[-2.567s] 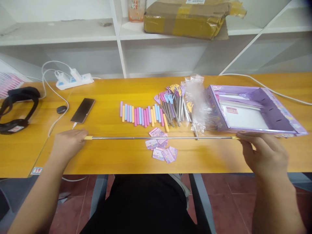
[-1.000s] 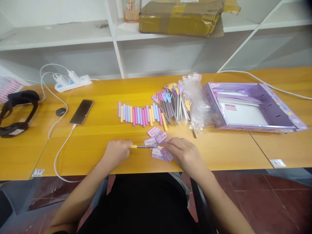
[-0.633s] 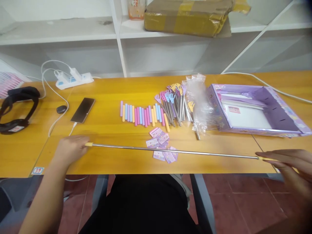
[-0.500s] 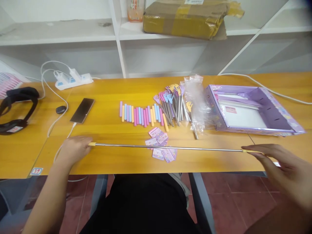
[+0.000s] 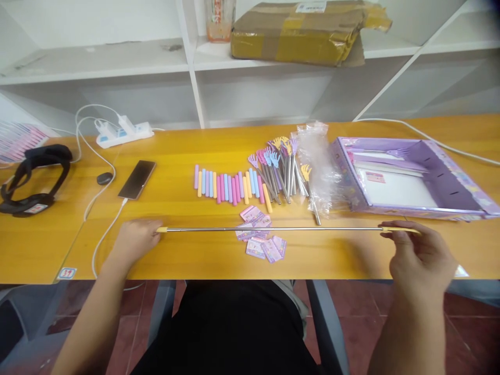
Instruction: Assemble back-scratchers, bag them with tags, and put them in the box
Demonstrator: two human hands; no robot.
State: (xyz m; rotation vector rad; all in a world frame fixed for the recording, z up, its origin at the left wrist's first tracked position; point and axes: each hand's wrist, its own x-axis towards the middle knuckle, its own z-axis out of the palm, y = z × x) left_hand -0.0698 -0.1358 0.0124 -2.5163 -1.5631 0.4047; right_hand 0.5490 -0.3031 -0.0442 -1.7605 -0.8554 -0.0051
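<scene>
A long telescopic back scratcher (image 5: 273, 228) stretches level across the front of the table, its thin metal rod pulled out. My left hand (image 5: 137, 238) is closed around its yellow handle end. At the other end, my right hand (image 5: 424, 258) pinches the yellow head between thumb and fingers, which partly hide it. Behind and below the rod lie several small purple-pink cards (image 5: 255, 247). Farther back is a row of pastel handle tubes (image 5: 230, 187) in purple, yellow, blue and pink. Beside them sits a pile of metal rods with hand-shaped heads (image 5: 283, 166).
Clear plastic bags (image 5: 318, 161) lie between the pile and a purple open box (image 5: 394, 208). To the left are a phone (image 5: 136, 179) on a cable, a power strip (image 5: 125, 135) and a black head strap (image 5: 37, 177). A taped carton (image 5: 297, 36) rests on the shelf.
My right hand has moved left and slightly up, and my left hand a little right. The back scratcher looks somewhat shorter and more level. The view has shifted slightly.
</scene>
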